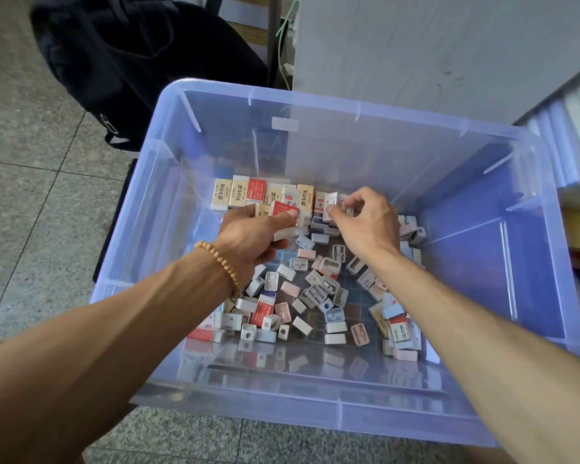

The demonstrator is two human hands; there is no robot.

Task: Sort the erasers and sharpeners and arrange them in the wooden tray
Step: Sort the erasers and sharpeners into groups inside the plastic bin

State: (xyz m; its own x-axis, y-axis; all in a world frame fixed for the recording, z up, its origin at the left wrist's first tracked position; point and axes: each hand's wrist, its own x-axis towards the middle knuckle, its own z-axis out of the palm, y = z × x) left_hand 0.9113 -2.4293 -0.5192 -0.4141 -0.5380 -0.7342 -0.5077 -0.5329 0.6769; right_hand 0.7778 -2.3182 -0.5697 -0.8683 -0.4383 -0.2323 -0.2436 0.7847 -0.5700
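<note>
**Mia:** Since both hands are deep in the big clear bin (pixel 215 105), what are they doing in there?

**Ben:** They are sorting. The left hand (pixel 248 239) pinches a red eraser (pixel 283 209) between thumb and fingers. It also seems to hold a small white piece under it. The right hand (pixel 365 222) pinches a small white block (pixel 347 207) with its fingertips. I can't tell if that block is an eraser or a sharpener.

**Mia:** Why are the hands at the far end?

**Ben:** Look at the row of erasers (pixel 265 192) there. They stand side by side along the back, with labels facing up. I think the hands hold their pieces right by that row so they can go in line next.

**Mia:** And the mess near us?

**Ben:** That is the loose pile of sharpeners and erasers (pixel 315 296). They lie every which way, so they are not sorted yet. Most of the job is still left, I think.

**Mia:** Where is the wooden tray?

**Ben:** I see a grid of little squares under the pile. It may be the tray, but I can't be sure.

**Mia:** What is that on the wrist?

**Ben:** A bead bracelet (pixel 220 262). A black bag (pixel 131 55) sits on the floor behind the bin.
</note>
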